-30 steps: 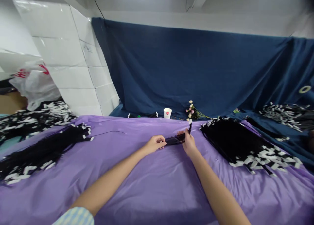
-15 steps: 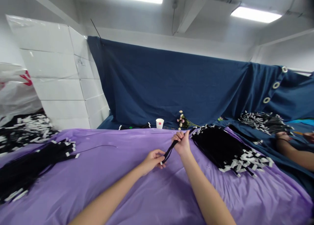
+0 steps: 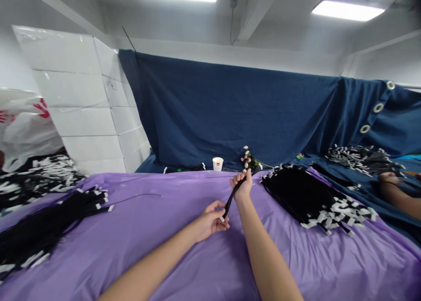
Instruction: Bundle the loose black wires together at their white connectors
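A thin bundle of black cords (image 3: 231,199) with white ends stretches between my two hands above the purple cloth. My left hand (image 3: 210,223) pinches its lower end, where a white tip shows by the fingers. Higher up and to the right, my right hand (image 3: 242,188) is closed around the bundle, and a white-tipped end sticks out beyond it. Just right of that hand lies a wide pile of black cords (image 3: 292,193) with white ends. Another heap of the same cords (image 3: 49,224) rests at the left.
Purple cloth (image 3: 158,239) covers the table. A paper cup (image 3: 217,164) and small flowers (image 3: 247,158) stand at the back. White boxes (image 3: 79,90) are stacked left. More cords (image 3: 365,160) lie at right, beside another person's hand (image 3: 390,178).
The view has shifted slightly, so the piles appear farther right. The cords between my hands, earlier spread into separate strands, now lie closer together. Both hands keep their hold.
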`<state>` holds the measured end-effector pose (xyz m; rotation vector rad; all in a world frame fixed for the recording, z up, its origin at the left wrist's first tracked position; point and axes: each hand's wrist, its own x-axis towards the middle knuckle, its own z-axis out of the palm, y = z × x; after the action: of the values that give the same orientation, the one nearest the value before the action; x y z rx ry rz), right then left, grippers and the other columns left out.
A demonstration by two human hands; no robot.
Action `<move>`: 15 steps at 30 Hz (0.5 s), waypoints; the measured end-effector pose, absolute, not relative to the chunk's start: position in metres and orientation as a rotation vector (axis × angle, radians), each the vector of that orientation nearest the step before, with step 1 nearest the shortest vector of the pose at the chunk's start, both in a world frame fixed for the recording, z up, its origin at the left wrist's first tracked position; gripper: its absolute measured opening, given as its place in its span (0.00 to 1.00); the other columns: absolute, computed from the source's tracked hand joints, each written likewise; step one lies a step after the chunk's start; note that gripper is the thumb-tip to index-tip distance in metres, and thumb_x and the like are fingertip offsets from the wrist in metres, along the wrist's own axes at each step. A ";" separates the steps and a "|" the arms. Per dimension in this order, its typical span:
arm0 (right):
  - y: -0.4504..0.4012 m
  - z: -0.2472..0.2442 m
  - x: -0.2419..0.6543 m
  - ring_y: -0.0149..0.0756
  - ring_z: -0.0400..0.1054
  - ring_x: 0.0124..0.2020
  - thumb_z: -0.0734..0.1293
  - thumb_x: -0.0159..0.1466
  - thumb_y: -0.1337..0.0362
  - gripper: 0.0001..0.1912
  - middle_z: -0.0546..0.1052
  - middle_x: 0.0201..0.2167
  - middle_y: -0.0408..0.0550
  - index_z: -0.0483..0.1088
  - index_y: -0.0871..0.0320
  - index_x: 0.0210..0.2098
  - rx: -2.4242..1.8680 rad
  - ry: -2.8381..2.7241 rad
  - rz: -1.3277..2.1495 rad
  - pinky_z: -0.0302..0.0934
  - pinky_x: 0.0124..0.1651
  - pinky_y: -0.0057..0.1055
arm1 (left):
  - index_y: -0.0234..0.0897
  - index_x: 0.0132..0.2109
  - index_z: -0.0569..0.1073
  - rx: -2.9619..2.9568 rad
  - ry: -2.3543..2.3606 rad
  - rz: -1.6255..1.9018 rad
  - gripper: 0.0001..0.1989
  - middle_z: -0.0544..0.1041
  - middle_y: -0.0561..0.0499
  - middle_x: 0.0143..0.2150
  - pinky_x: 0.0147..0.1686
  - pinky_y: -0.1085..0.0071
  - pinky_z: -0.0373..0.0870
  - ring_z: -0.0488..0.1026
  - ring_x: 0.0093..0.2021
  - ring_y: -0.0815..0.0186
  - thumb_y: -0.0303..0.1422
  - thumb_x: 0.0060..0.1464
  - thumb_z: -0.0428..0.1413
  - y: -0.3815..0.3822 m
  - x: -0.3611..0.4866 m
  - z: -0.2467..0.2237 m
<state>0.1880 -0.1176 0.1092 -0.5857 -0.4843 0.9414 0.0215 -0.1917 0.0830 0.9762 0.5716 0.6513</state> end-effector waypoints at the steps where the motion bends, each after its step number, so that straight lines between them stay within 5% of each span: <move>1: -0.121 0.106 0.194 0.33 0.71 0.36 0.63 0.68 0.56 0.16 0.73 0.42 0.48 0.68 0.61 0.48 -0.608 -0.514 0.956 0.69 0.37 0.33 | 0.39 0.43 0.62 0.966 0.554 0.646 0.25 0.73 0.54 0.27 0.27 0.73 0.68 0.74 0.25 0.67 0.40 0.44 0.66 -0.191 0.021 0.084; 9: -0.120 0.089 0.206 0.33 0.71 0.37 0.64 0.68 0.57 0.15 0.74 0.42 0.49 0.68 0.61 0.48 -0.892 -0.751 0.876 0.70 0.39 0.34 | 0.38 0.40 0.67 0.926 0.517 0.595 0.16 0.57 0.63 0.18 0.32 0.70 0.70 0.64 0.19 0.72 0.43 0.52 0.60 -0.163 0.001 0.085; 15: -0.115 0.081 0.203 0.36 0.72 0.39 0.64 0.67 0.56 0.15 0.74 0.43 0.48 0.69 0.61 0.47 -1.149 -0.900 0.649 0.70 0.40 0.36 | 0.32 0.39 0.72 1.108 0.554 0.519 0.21 0.56 0.63 0.16 0.34 0.62 0.71 0.61 0.16 0.72 0.47 0.49 0.62 -0.155 -0.011 0.084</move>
<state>0.2032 -0.1155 0.0805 -1.1491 -0.9002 0.6486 -0.0113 -0.1548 0.0842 1.1081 0.5544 0.5186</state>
